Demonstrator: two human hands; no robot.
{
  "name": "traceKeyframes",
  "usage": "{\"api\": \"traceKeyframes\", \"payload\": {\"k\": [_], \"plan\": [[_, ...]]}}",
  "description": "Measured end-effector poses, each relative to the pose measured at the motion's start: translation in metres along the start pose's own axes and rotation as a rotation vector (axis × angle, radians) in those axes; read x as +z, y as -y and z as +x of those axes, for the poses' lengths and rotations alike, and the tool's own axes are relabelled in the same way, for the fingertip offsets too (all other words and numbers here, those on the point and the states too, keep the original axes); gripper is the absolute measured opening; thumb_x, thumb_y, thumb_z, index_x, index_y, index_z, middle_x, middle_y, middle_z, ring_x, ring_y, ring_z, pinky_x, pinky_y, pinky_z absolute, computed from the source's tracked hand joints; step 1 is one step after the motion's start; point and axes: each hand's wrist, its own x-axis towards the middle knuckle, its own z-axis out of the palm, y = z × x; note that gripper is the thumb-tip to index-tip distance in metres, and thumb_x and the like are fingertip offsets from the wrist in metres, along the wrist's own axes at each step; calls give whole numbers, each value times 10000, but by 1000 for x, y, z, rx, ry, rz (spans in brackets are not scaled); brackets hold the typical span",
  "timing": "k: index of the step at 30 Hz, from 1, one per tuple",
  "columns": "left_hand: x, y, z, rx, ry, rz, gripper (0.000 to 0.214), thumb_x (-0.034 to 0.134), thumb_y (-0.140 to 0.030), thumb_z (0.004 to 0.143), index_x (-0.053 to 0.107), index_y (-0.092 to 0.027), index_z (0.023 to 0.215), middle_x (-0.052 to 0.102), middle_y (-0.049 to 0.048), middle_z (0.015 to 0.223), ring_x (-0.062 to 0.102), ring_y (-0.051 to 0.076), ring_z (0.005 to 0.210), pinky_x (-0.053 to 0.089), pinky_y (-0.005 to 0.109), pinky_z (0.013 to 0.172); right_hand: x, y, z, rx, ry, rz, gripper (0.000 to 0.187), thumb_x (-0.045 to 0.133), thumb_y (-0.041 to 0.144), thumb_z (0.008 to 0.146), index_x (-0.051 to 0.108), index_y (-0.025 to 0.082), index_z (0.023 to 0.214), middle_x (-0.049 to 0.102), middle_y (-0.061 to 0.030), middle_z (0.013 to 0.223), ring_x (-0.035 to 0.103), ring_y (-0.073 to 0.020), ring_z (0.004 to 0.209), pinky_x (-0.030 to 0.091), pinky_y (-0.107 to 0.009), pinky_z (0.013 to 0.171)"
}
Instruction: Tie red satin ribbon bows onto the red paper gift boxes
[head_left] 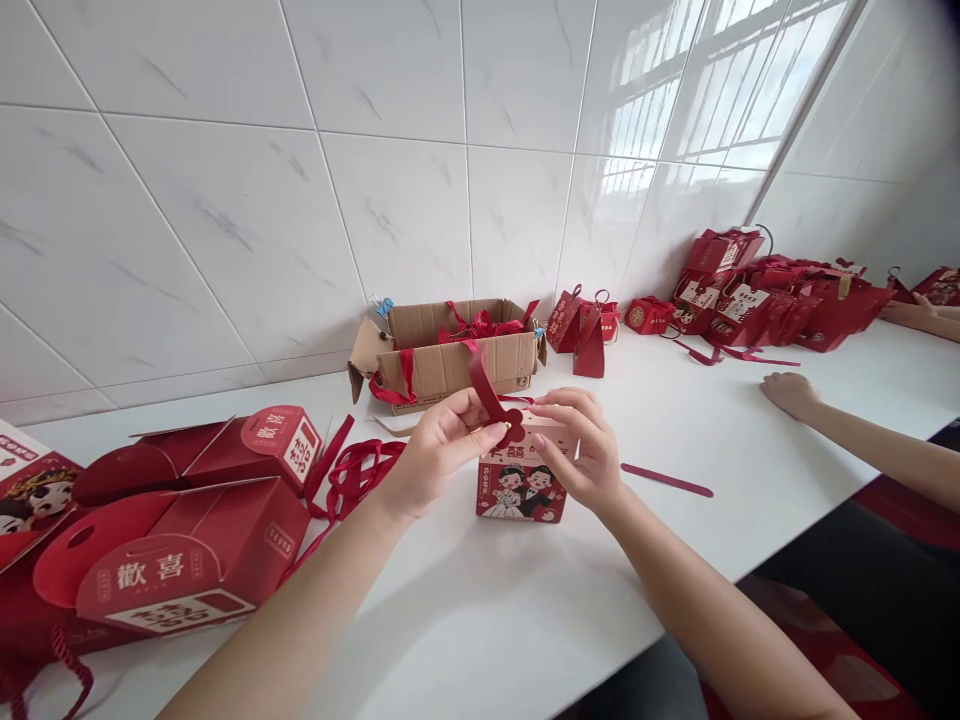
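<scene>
Forearms (300,600) nearest | left hand (439,450) pinches strap (484,382) | right hand (589,452) half-open | box (521,495) below, between hands

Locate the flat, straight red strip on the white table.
In the head view, the strip lies right of centre, just right of the right hand and the couple-printed box.

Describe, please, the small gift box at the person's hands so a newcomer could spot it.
On the white table, find the open cardboard box by the tiled wall. Nearer you, between the left hand and right hand, stands the gift box. Unlike the larger red boxes at left, its front shows a cartoon bride in white and groom in black.
</scene>
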Motion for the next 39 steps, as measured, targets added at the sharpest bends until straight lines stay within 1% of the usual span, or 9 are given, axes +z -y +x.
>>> {"api": "traceKeyframes", "payload": {"k": [4,7,9,13,19,26,28,32,39], "plan": [[7,-5,-5,-20,89,89,149,621,-241,840,641,-183,976,680,83,992,645,194,920,540,355,825,-2,3,-1,-59,-10,-59,210,586,245,821,644,277,1020,660,-62,953,590,-258,960,427,-445,833],[9,-5,-6,10,126,140,73,616,-236,844,641,-194,898,673,64,903,644,181,852,554,339,766,-3,4,-1,-140,-17,-64,184,568,196,805,652,297,933,672,-33,890,605,-240,913,421,-421,792],[8,-4,-6,6,142,129,39,613,-233,844,627,-196,846,661,56,849,640,177,821,556,330,730,-4,6,0,-203,-20,-76,185,565,161,778,639,298,878,675,-16,852,616,-227,869,419,-406,750],[8,-1,-4,-47,174,19,53,621,-236,841,611,-195,809,661,64,915,642,188,883,546,361,802,-7,10,3,-276,-6,-56,180,569,165,742,611,277,878,688,-17,823,625,-234,840,420,-405,707],[6,2,-2,-105,221,26,97,658,-273,818,631,-192,774,621,26,741,605,139,719,510,266,620,-7,13,5,-252,35,30,185,560,123,764,606,275,859,685,-4,770,624,-206,795,448,-385,700],[4,2,0,-59,287,94,86,586,-300,857,611,-247,794,601,16,714,544,145,651,434,279,539,-4,11,3,-202,73,108,160,516,108,786,582,245,837,651,-16,754,608,-187,766,444,-375,704],[6,0,-1,-63,269,95,88,563,-315,861,615,-274,803,596,24,729,533,163,667,420,293,540,-3,11,2,-197,73,82,163,513,95,783,577,238,830,654,-11,756,610,-179,761,431,-371,708],[12,-2,-4,-192,147,-8,58,640,-282,806,600,-241,811,560,5,819,521,156,759,441,283,640,-2,11,4,-204,24,17,154,544,83,758,573,223,816,664,-3,744,608,-179,753,404,-371,698],[13,4,-2,-308,87,-181,139,667,-265,820,582,-173,881,577,-11,799,542,103,729,454,242,683,-3,8,5,-216,-9,12,141,591,97,772,579,221,838,671,-10,758,601,-178,757,410,-362,691]]}}
